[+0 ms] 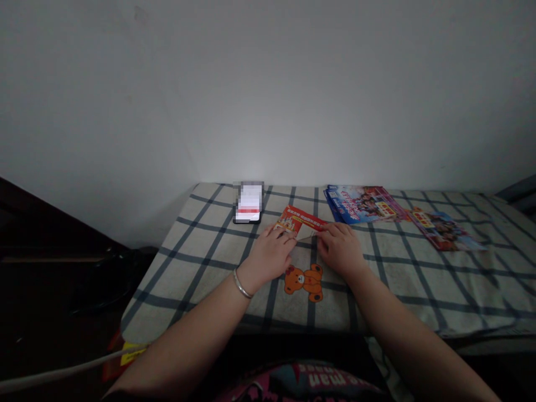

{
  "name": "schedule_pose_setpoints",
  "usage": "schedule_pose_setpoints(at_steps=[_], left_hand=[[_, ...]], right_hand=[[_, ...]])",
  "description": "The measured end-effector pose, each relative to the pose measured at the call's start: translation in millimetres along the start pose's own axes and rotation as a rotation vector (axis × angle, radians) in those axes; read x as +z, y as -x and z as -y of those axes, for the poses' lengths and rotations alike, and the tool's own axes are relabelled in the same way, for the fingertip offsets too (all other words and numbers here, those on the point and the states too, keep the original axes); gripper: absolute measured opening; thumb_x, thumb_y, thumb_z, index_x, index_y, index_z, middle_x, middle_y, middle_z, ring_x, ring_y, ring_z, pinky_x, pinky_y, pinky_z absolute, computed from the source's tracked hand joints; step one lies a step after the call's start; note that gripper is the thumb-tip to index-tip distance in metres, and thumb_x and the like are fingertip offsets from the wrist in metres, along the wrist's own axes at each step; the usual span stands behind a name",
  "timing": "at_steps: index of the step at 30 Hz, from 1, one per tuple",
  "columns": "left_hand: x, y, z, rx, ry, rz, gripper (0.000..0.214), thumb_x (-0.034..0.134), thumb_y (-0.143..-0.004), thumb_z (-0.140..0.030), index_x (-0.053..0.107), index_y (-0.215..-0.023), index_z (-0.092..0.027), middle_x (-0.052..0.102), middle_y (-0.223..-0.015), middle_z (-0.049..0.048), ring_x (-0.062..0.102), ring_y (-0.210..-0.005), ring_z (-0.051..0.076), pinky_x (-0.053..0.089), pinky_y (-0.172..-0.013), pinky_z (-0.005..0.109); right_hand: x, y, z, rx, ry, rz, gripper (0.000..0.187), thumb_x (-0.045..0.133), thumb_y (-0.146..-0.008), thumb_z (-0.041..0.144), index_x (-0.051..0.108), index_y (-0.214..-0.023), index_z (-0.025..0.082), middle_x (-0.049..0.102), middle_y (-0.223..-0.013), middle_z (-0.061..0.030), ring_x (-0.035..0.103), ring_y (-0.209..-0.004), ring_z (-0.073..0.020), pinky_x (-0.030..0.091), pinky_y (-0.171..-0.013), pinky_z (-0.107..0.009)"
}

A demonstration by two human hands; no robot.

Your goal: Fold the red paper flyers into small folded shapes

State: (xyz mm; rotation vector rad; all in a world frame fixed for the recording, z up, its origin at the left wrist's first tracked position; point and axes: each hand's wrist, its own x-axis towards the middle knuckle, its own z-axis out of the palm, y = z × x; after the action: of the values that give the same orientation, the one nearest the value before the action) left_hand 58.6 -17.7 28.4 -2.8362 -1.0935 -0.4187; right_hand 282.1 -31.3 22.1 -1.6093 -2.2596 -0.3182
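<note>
A red printed leaflet [304, 219] lies on the checked tablecloth in front of me, partly turned over so that a pale area shows below its red band. My left hand [272, 251], with a silver bangle on its wrist, rests on the leaflet's left part, fingers spread over the paper. At the right end, my right hand [338, 245] has its bent fingers closed on the leaflet's edge; the thumb is partly hidden. An orange teddy bear print [305, 283] on the cloth sits between my wrists.
A phone [249, 202] with a lit, blurred screen lies toward the wall at the left. Overlapping blue and red flyers [364, 204] lie at the back right, with more flyers [446, 229] farther right. The white wall [268, 100] borders the table's far edge. A pale cable [75, 369] runs at lower left.
</note>
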Motion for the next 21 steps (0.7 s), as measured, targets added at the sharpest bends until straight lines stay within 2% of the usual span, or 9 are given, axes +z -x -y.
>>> schedule_pose_setpoints(at_steps=[8,15,21], left_hand=[[-0.5,0.3,0.0,-0.013,0.021,-0.006,0.035,0.055,-0.085,-0.021,0.06,-0.119,-0.019,0.06,-0.131,0.0056,0.05,-0.121,0.026,0.038,-0.099,0.044],[5.0,-0.1,-0.9,-0.022,0.037,-0.039,0.035,0.055,-0.086,-0.021,0.059,-0.12,-0.017,0.061,-0.13,0.006,0.048,-0.122,0.026,0.039,-0.101,0.044],[4.5,-0.9,-4.5,-0.017,-0.012,-0.048,0.033,0.058,-0.084,-0.02,0.059,-0.117,-0.017,0.061,-0.128,0.0071,0.048,-0.121,0.027,0.036,-0.105,0.046]], right_hand=[[6.1,-2.5,6.2,-0.202,-0.207,0.046,0.031,0.059,-0.081,0.015,0.071,-0.109,0.023,0.068,-0.107,-0.007,0.057,-0.1,-0.0238,0.046,-0.092,-0.04],[5.1,-4.4,7.3,-0.24,-0.202,0.094,0.037,0.06,-0.081,0.018,0.068,-0.116,0.026,0.065,-0.109,-0.0069,0.056,-0.102,-0.024,0.043,-0.092,-0.041],[6.4,-8.3,7.7,-0.188,-0.153,0.074,0.031,0.06,-0.082,0.021,0.071,-0.109,0.03,0.065,-0.101,-0.0052,0.055,-0.097,-0.0236,0.041,-0.088,-0.04]])
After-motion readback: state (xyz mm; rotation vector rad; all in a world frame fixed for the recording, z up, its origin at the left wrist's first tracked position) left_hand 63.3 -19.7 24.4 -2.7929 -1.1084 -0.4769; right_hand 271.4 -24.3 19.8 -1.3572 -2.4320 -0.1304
